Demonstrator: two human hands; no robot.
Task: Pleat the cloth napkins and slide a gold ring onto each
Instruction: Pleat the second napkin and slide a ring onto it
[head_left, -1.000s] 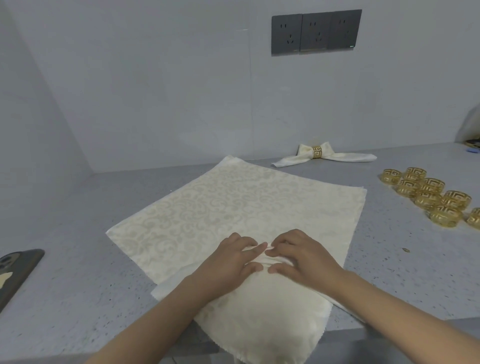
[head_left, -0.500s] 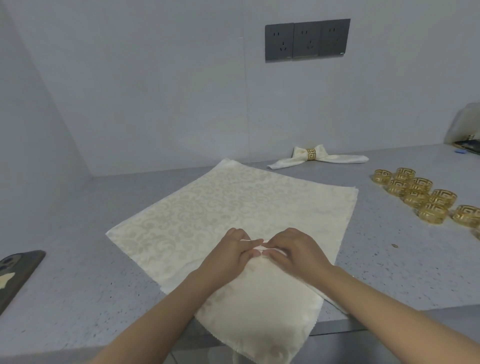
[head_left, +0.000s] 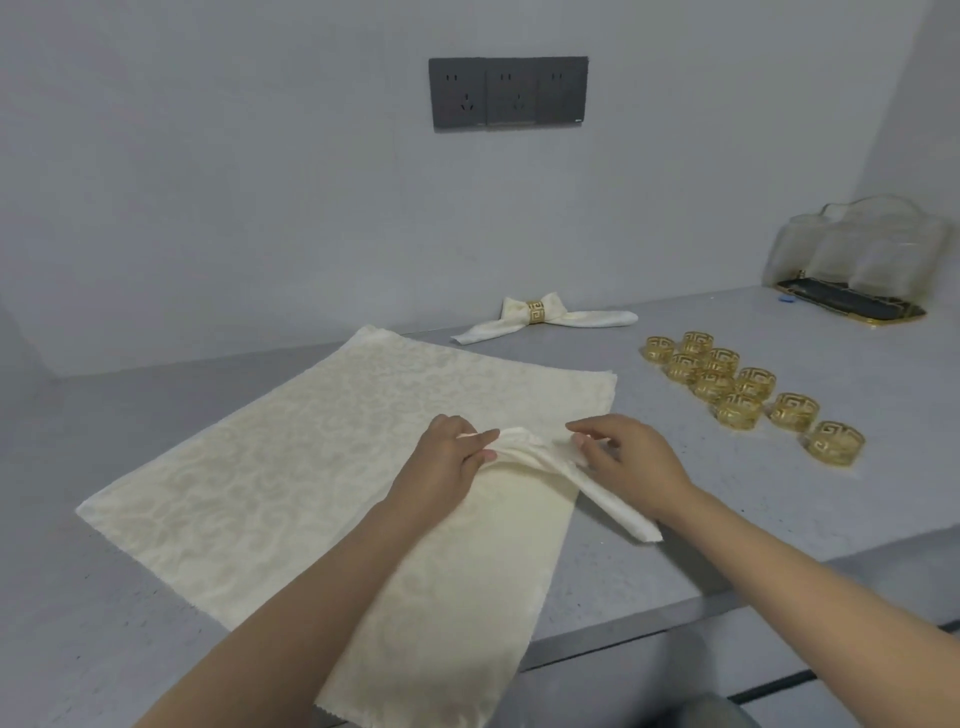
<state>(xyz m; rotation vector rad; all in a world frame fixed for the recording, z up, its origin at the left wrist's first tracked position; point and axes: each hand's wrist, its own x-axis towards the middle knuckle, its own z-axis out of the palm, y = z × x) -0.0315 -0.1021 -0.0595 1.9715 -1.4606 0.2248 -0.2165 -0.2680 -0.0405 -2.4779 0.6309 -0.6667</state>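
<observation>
Now both hands meet over the middle of a cream napkin (head_left: 311, 467) spread on the grey counter (head_left: 675, 519), its near corner hanging over the front edge. From that spot a narrow pleated strip (head_left: 597, 486) of the same cream cloth, raised off the flat sheet, runs right and toward the person, its free end lying on the bare counter just past the napkin's right edge. The left hand (head_left: 452, 462) pinches the strip's bunched left end, fingers curled round the folds and thumb underneath. The right hand (head_left: 631, 457) pinches the strip a little further along, thumb and curled fingers closed on the cloth, the index finger stretched out above it. Whether the strip is part of the spread napkin or a separate one cannot be told. At the back, by the wall, lies a finished napkin (head_left: 545, 319) with a gold ring (head_left: 535, 312) round its middle and its ends fanned out. To the right, well apart from the hands, loose rings (head_left: 737, 387) stand clustered on the counter. A glass holder (head_left: 857, 260) on a dark tray sits in the far right corner, and a dark socket panel (head_left: 508, 93) is on the wall.
</observation>
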